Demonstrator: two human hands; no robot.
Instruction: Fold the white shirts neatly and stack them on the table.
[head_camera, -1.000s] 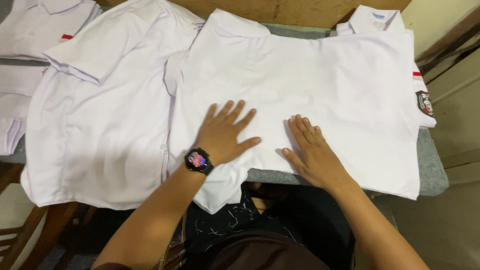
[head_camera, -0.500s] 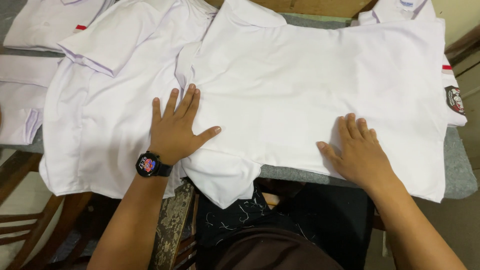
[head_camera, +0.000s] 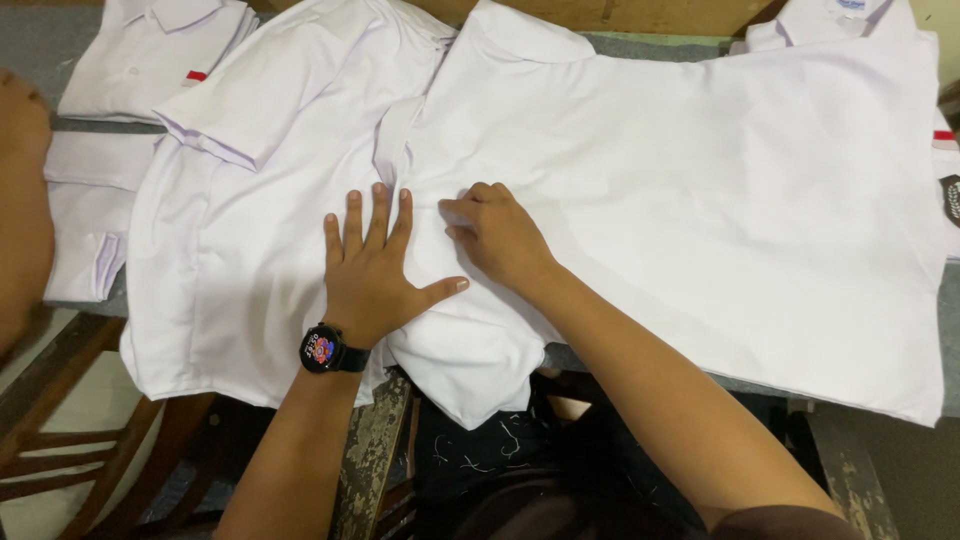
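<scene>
Both hands press the white shirt (head_camera: 700, 200) near its sleeve edge — left hand (head_camera: 375, 265) flat, right hand (head_camera: 500, 235) seemingly pinching.

Second white shirt (head_camera: 240, 230) lies flat, short sleeve toward the far left, hem hanging over the near edge of the tabletop (head_camera: 640, 45). Tabletop surface grey, visible as a strip at the far edge. Folded white shirt (head_camera: 150, 50) at far left corner, collar up, small red tag on its sleeve. More folded white cloth (head_camera: 85, 225) just below it at the left edge. Another collared white shirt (head_camera: 850, 15) at far right. Wooden chair (head_camera: 70, 420) stands below the tabletop's left side. Brown board (head_camera: 640, 12) runs along the far edge.
</scene>
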